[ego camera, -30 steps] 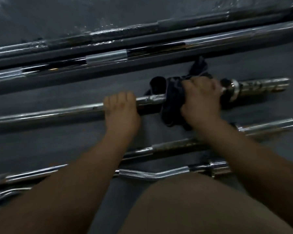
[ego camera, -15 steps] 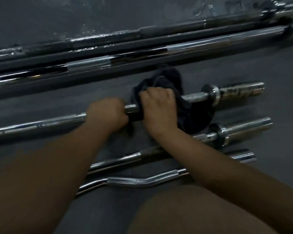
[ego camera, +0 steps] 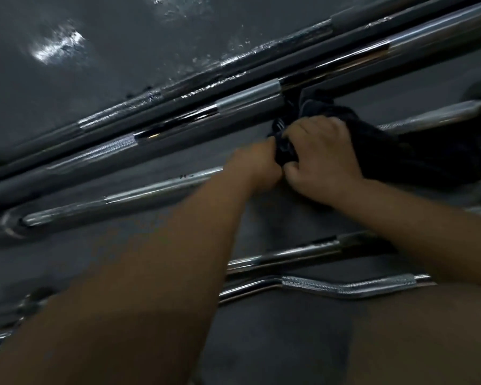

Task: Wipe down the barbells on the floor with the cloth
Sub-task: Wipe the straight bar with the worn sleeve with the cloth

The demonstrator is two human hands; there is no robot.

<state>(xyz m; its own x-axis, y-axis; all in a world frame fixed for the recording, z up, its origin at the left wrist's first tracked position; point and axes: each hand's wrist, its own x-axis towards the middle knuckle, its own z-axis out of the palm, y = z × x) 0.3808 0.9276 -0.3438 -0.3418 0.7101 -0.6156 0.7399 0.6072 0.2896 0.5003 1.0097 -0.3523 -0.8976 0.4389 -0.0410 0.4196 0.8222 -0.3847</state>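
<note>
A chrome barbell (ego camera: pixel 150 190) lies across the dark floor, running from lower left to upper right. My left hand (ego camera: pixel 254 168) grips its shaft near the middle. Right beside it, my right hand (ego camera: pixel 321 151) holds a dark cloth (ego camera: pixel 417 151) wrapped around the same shaft. The two hands touch each other. The cloth bunches out to the right and hides that stretch of the bar.
Two long bars (ego camera: pixel 247 98) lie side by side just beyond the cloth. A straight chrome bar (ego camera: pixel 303 251) and a curl bar (ego camera: pixel 345 287) lie nearer me, partly under my forearms. My knee (ego camera: pixel 428 337) fills the lower right. The floor (ego camera: pixel 67 51) beyond is glossy.
My right hand slid the cloth leftward along the bar until it met my left hand. The view has swung left and tilted, so the bars now slant.
</note>
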